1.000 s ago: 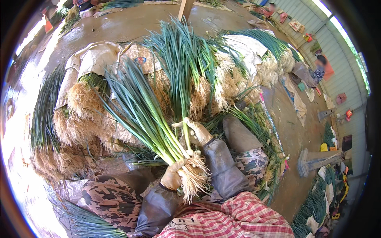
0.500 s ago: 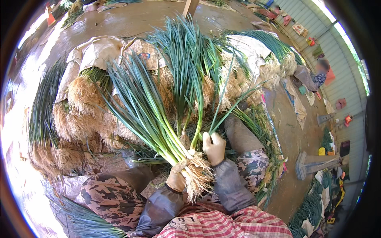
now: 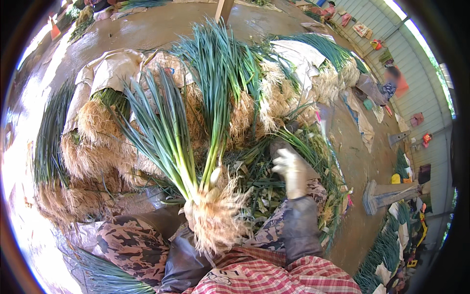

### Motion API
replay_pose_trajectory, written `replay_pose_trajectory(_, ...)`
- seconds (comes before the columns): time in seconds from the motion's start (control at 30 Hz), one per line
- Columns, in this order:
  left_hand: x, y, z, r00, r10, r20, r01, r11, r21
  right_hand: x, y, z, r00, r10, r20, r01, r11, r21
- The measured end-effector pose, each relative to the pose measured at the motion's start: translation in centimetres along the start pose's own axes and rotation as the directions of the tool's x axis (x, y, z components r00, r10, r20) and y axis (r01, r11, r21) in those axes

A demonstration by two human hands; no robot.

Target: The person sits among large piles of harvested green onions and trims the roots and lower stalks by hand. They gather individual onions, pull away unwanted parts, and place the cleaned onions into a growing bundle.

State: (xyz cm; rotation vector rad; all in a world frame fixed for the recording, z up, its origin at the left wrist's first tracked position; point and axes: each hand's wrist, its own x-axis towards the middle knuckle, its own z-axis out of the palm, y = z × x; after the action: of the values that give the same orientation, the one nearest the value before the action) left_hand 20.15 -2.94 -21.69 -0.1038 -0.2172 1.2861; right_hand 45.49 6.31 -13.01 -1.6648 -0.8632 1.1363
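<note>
A bunch of green onions (image 3: 183, 169) rises in front of me, its leaves fanning up and left and its tangled pale roots hanging toward my lap. My left hand (image 3: 188, 209) grips it low by the bulbs, mostly hidden behind the roots. To the right, my gloved right hand (image 3: 291, 171) is raised over my right leg, apart from the bunch; motion blurs it, but its fingers look spread with nothing between them. Cut leaves and trimmings (image 3: 267, 191) lie below, between my legs.
Stacked onion bundles with roots toward me (image 3: 98, 147) stand ahead and left, partly under beige sacks (image 3: 115, 66). More bundles (image 3: 338, 73) lie far right. A person (image 3: 379, 90) sits beyond them. A grey pedestal (image 3: 387, 196) stands on the wet floor (image 3: 342, 235) at right.
My right hand has let go of a leafy strand and swung right, away from the bunch. The bunch has shifted slightly left, and its roots now cover more of my left hand.
</note>
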Motion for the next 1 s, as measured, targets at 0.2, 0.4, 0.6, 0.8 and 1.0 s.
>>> replay_pose_trajectory(0.2,-1.0,-0.9,1.7,0.972,0.051,-0.228,0.06,0.889,0.454,7.2,9.7,11.6,0.939,0.017,0.345,0.254,0.642,-0.723)
replay_pose_trajectory(0.4,-0.8,-1.2,-1.6,0.826,0.273,-0.493,-0.001,0.875,0.484,7.0,10.0,15.8,0.93,0.108,0.352,0.024,0.936,-0.351)
replay_pose_trajectory(0.6,1.2,-3.1,0.2,0.816,0.248,-0.522,0.179,0.75,0.637,0.7,6.8,11.0,0.874,-0.025,0.485,0.087,0.99,-0.107)
replay_pose_trajectory(0.8,0.9,-3.3,-0.3,0.808,0.379,-0.45,0.087,0.68,0.728,-1.9,7.7,9.0,0.666,-0.675,0.318,0.728,0.495,-0.475)
replay_pose_trajectory(1.0,0.8,-3.1,-0.9,0.822,0.242,-0.516,0.099,0.831,0.547,-6.5,4.8,6.9,0.54,-0.734,0.411,0.841,0.457,-0.288)
